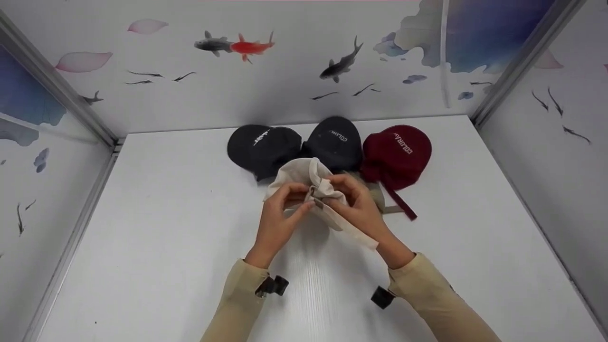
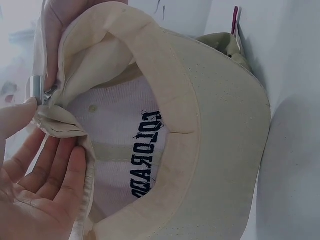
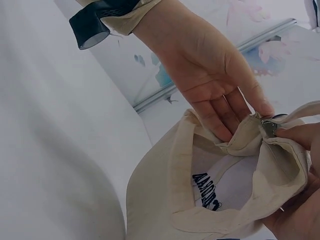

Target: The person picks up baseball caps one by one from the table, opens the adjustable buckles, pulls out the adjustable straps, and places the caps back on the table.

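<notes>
Both hands hold a cream cap [image 1: 295,172] above the table, its hollow side facing the wrist cameras. Dark embroidered letters [image 2: 145,155] show reversed inside it, and its brim [image 2: 230,125] points away from the fingers. At the back of the cap is a metal buckle [image 3: 270,129] on the strap. My left hand [image 1: 278,221] pinches the cloth by the buckle between thumb and fingers. Opposite it, my right hand [image 1: 363,211] grips the gathered back edge and strap. The loose strap end [image 1: 360,236] hangs out toward the right wrist.
Behind the hands, a black cap [image 1: 266,147], a dark navy cap [image 1: 335,142] and a dark red cap [image 1: 399,152] lie in a row. Partly hidden beneath is a khaki cap [image 1: 376,194]. Printed panels [image 1: 294,90] wall in the white table [image 1: 156,228].
</notes>
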`<action>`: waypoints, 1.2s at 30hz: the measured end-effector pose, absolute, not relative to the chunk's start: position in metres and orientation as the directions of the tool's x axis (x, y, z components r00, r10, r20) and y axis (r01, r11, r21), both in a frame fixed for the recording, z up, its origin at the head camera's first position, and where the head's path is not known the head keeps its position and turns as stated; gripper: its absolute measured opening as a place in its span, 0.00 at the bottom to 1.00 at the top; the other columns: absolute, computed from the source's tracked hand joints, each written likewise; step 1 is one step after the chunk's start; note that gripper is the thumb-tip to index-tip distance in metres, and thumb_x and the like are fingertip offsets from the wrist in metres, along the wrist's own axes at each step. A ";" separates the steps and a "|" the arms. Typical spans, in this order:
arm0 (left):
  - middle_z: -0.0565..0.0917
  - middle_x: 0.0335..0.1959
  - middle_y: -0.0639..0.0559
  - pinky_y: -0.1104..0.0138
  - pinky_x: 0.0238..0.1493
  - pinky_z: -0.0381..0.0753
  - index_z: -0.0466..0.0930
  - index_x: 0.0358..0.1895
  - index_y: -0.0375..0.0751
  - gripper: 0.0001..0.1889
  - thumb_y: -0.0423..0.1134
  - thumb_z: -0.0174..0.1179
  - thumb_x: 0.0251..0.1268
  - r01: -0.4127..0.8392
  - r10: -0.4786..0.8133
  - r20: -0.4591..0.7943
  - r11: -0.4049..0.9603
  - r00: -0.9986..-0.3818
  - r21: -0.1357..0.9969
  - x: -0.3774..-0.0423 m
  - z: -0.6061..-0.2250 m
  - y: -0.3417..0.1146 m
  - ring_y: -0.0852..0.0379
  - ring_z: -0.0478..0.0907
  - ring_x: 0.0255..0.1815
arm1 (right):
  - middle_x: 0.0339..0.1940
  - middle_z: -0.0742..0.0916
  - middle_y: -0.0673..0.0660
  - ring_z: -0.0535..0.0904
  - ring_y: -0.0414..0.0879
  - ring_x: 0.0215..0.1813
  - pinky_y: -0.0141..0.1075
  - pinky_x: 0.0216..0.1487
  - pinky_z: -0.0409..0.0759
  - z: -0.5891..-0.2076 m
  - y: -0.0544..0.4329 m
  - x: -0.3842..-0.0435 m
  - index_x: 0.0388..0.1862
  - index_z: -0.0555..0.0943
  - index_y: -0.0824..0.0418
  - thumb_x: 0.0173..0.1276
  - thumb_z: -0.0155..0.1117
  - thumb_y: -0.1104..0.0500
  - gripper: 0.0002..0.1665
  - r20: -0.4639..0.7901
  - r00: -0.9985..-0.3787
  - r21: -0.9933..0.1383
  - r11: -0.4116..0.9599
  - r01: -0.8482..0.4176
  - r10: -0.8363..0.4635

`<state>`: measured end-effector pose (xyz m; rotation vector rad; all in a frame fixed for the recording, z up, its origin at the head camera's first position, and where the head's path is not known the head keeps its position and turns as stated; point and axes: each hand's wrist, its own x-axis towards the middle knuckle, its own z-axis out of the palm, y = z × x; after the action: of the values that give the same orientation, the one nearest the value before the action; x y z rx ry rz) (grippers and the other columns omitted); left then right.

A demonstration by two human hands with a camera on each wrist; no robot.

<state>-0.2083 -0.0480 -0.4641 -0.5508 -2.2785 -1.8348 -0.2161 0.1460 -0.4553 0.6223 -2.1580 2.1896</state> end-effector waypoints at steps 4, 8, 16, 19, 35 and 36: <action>0.84 0.49 0.47 0.64 0.55 0.83 0.79 0.53 0.38 0.16 0.39 0.67 0.65 0.378 0.181 0.348 0.173 -0.920 0.909 -0.209 -0.465 -0.049 0.55 0.84 0.50 | 0.47 0.88 0.42 0.82 0.37 0.52 0.28 0.53 0.80 -0.456 0.146 -0.216 0.57 0.74 0.75 0.67 0.63 0.72 0.20 0.285 -0.920 -0.958 -0.048 -0.283 -0.268; 0.84 0.49 0.47 0.65 0.54 0.83 0.79 0.52 0.37 0.16 0.39 0.67 0.65 0.379 0.182 0.350 0.164 -0.919 0.911 -0.210 -0.465 -0.049 0.55 0.84 0.50 | 0.47 0.88 0.42 0.82 0.37 0.52 0.28 0.53 0.79 -0.456 0.146 -0.216 0.57 0.73 0.76 0.67 0.63 0.73 0.20 0.283 -0.921 -0.959 -0.068 -0.275 -0.267; 0.84 0.49 0.46 0.66 0.53 0.84 0.79 0.52 0.38 0.16 0.39 0.67 0.65 0.395 0.190 0.364 0.162 -0.912 0.904 -0.210 -0.466 -0.050 0.55 0.84 0.50 | 0.47 0.88 0.42 0.81 0.36 0.53 0.27 0.54 0.79 -0.458 0.148 -0.214 0.59 0.72 0.77 0.68 0.61 0.73 0.22 0.276 -0.919 -0.961 -0.076 -0.266 -0.282; 0.84 0.49 0.45 0.67 0.52 0.84 0.79 0.52 0.37 0.16 0.39 0.67 0.65 0.396 0.188 0.366 0.160 -0.912 0.904 -0.210 -0.465 -0.050 0.54 0.84 0.49 | 0.47 0.88 0.41 0.81 0.36 0.53 0.27 0.54 0.79 -0.458 0.148 -0.215 0.59 0.71 0.77 0.67 0.60 0.73 0.21 0.289 -0.914 -0.957 -0.070 -0.281 -0.286; 0.85 0.47 0.44 0.63 0.50 0.85 0.79 0.51 0.36 0.12 0.36 0.64 0.68 0.401 0.168 0.373 0.187 -0.913 0.897 -0.211 -0.462 -0.057 0.53 0.85 0.48 | 0.48 0.87 0.38 0.81 0.32 0.50 0.24 0.50 0.79 -0.459 0.147 -0.219 0.55 0.70 0.82 0.65 0.61 0.76 0.21 0.376 -0.866 -0.926 -0.097 -0.365 -0.329; 0.85 0.47 0.44 0.63 0.51 0.85 0.79 0.51 0.36 0.12 0.35 0.63 0.68 0.403 0.169 0.375 0.188 -0.912 0.896 -0.211 -0.463 -0.057 0.53 0.84 0.48 | 0.48 0.88 0.39 0.82 0.32 0.50 0.24 0.50 0.79 -0.460 0.146 -0.219 0.56 0.70 0.82 0.65 0.61 0.76 0.21 0.378 -0.864 -0.925 -0.100 -0.366 -0.332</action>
<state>-0.2110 -0.0571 -0.4626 -0.5544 -2.2655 -1.8052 -0.2191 0.1465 -0.4596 0.8108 -2.0903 2.1650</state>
